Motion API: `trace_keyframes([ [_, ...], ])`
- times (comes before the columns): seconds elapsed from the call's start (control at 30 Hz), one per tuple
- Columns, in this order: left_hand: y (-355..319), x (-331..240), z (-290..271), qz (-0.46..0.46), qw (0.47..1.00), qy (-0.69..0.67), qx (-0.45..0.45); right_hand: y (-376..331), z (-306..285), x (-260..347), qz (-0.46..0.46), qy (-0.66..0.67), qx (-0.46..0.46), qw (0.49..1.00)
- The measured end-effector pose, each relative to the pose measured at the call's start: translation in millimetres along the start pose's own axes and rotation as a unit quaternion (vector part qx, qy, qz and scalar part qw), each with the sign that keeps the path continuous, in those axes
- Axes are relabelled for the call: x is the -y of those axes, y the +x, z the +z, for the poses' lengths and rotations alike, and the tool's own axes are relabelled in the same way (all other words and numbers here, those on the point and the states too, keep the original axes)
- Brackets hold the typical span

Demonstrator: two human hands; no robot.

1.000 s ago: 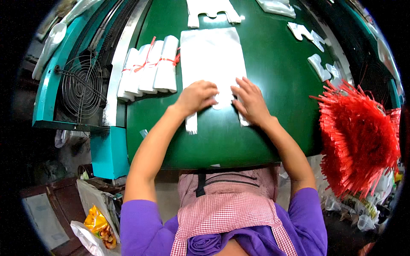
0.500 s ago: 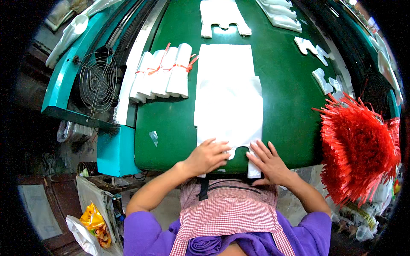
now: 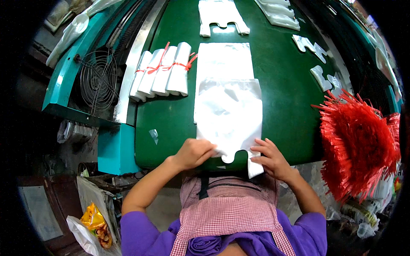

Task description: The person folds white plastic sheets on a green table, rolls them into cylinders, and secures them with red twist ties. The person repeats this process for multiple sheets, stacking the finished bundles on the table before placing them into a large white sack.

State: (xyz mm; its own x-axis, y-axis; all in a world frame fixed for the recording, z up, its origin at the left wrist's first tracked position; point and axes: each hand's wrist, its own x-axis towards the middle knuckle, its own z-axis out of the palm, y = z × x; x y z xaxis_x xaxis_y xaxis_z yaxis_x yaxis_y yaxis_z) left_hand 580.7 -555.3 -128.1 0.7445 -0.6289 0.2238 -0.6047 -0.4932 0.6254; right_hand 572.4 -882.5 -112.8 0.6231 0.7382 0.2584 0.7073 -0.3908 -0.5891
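A stack of white plastic T-shirt bags (image 3: 229,113) lies at the near edge of the green belt table, its handle end toward me. My left hand (image 3: 193,153) is closed on the left handle corner of the stack. My right hand (image 3: 272,160) has its fingers on the right handle, with the thumb side hidden, and appears to grip it. Just beyond, partly under the near stack, lies another stack of white bags (image 3: 225,59).
Rolled white bag bundles (image 3: 171,70) tied with red ribbon lie at left. A big bunch of red plastic ties (image 3: 356,145) hangs at right. More bags (image 3: 222,17) and cut scraps (image 3: 319,77) lie farther up the table. A wire-guarded fan (image 3: 99,83) stands left.
My left hand has gone from lying on the bags to a closed grip at their corner. The right fingers have curled in on the other handle, and the near stack's surface has wrinkled.
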Motion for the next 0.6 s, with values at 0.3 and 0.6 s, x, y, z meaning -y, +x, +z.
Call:
trace_keyframes([
  [0.3, 36, -3, 28, -0.090, 0.979, 0.142, -0.111, 86, 37, 2, 0.164, -0.039, 0.008, 0.986],
  [0.6, 21, -24, 39, 0.106, 0.974, 0.170, -0.110, 80, 38, -26, 0.095, -0.248, 0.030, 0.964],
])
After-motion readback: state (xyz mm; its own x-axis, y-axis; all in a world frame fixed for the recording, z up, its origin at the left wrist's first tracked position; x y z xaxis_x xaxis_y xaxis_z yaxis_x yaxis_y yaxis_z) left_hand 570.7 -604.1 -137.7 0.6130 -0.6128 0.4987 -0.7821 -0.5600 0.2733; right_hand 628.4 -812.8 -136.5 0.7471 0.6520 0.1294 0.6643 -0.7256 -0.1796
